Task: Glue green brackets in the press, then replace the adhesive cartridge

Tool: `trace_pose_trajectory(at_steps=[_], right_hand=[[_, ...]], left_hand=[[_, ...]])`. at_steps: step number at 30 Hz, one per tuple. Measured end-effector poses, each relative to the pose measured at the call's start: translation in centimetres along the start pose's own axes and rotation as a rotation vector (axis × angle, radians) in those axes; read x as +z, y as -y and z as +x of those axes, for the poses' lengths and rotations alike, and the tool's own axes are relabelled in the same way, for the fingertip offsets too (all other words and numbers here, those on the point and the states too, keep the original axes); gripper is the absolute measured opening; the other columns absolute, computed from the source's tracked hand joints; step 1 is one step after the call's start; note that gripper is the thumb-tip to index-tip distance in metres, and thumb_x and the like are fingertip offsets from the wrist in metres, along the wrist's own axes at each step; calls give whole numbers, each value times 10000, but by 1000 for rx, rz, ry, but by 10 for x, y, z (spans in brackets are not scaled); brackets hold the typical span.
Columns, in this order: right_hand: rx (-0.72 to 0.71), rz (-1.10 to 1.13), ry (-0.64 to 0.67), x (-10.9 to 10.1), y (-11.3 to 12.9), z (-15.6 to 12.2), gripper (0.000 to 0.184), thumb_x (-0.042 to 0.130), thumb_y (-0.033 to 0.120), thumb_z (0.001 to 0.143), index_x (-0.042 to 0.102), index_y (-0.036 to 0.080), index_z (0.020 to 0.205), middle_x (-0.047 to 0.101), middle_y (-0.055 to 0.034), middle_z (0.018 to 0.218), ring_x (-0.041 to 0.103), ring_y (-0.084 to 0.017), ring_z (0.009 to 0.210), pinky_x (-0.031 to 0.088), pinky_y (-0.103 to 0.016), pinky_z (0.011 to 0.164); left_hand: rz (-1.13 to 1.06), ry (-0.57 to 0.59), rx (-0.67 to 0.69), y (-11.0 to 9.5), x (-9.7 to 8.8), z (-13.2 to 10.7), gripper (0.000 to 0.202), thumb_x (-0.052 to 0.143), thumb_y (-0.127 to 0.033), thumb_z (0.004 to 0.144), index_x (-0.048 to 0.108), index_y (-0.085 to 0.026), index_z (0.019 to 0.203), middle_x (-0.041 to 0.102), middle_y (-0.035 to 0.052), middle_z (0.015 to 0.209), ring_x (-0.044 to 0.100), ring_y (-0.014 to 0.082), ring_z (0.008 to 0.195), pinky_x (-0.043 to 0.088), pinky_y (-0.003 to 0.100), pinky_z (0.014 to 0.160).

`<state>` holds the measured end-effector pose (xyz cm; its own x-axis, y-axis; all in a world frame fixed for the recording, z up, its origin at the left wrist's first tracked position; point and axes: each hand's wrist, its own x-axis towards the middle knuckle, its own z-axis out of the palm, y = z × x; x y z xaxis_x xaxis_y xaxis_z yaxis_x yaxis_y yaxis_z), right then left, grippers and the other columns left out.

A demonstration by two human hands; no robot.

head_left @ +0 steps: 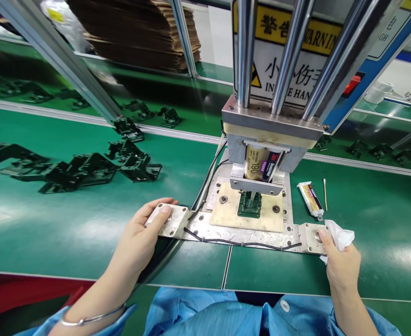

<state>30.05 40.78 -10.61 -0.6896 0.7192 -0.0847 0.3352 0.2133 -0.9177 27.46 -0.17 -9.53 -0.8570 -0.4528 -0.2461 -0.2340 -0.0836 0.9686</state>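
Work at the press seems to be midway, as the head view shows it. One green part (249, 209) sits on the cream plate (223, 218), right of the frame's centre, under the press head (273, 123), which carries a labelled tube (258, 163). So the placing of this part looks done; the pressing, as I judge, is in hand, and the taking away is left. Whether the head touches the part, I cannot tell from this angle. Other green parts (98, 169) lie in a loose group on the bench (96, 219) at the left of the frame; it is not possible to say which are finished. A second tube (309, 199) and a cotton swab (325, 195) lie at the right.

Left hand (138, 238), below and left of the centre, is closed around the left button box (180, 222), its thumb laid on top and its fingers at the far side. Right hand (343, 263), at the lower right, is closed too: it holds a white tissue (342, 235) against the right button box (308, 239), its thumb resting at the metal button. Whether either thumb pushes down, the view does not show.
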Motion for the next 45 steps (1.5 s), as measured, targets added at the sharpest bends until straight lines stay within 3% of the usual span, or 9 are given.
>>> trace_pose_trajectory(at_steps=[31,45], right_hand=[[13,38,2,0,1,0,685,852,612,504,768,147,1000,746,-123,1072,665,-371,1067,516,-453,924],[-31,9,3,-2,-4,2,719,841,658,527,766,125,1004,746,-143,1032,672,-363,1009,525,-441,871]], left_hand=[[-26,-20,1,-3,5,-2,677,859,-675,554,695,-246,1051,726,16,1111,641,151,911,507,167,758],[-8,-21,49,-3,5,-3,649,845,-652,600,688,-218,1057,716,43,1122,621,149,873,492,184,733]])
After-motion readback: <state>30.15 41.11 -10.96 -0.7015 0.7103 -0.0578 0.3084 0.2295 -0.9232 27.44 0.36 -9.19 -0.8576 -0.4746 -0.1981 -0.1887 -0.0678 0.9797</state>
